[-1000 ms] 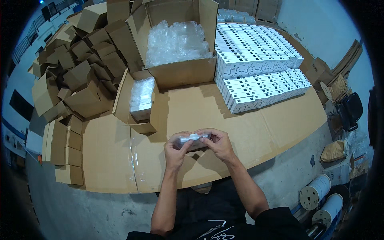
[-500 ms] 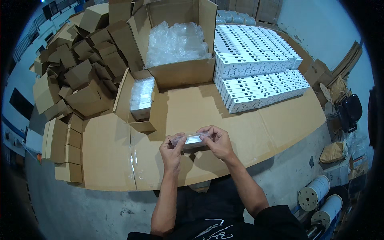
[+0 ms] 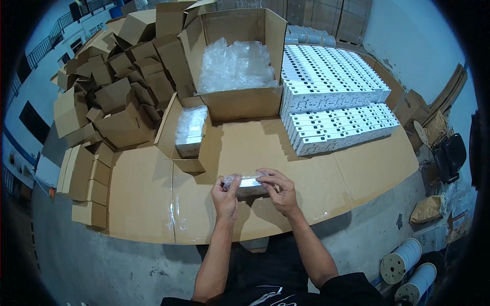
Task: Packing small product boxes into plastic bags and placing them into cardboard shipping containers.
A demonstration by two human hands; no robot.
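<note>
Between my two hands, over the near middle of the table, is a small white box [image 3: 250,190] in clear plastic wrap. My left hand [image 3: 225,200] is closed on its left end, the thumb against the crumpled film. At the other end my right hand [image 3: 279,193] pinches the film, fingers bent over the top edge. Beyond them stands a narrow open carton [image 3: 196,164] holding a row of plastic-wrapped small boxes [image 3: 191,133]. Behind that, a large open carton [image 3: 240,104] is filled with clear plastic bags [image 3: 236,66].
White flat boxes [image 3: 337,97] are stacked in rows at the back right. Empty brown cartons [image 3: 115,97] pile up at the left, with several smaller brown boxes [image 3: 89,209] at the left table edge. Cable spools [image 3: 400,260] lie on the floor at the right. Cardboard [image 3: 138,199] covers the table.
My right hand has shifted its fingers over the box's top edge. More of the box's front face shows now. The whole view has tilted a little, so the scene sits lower.
</note>
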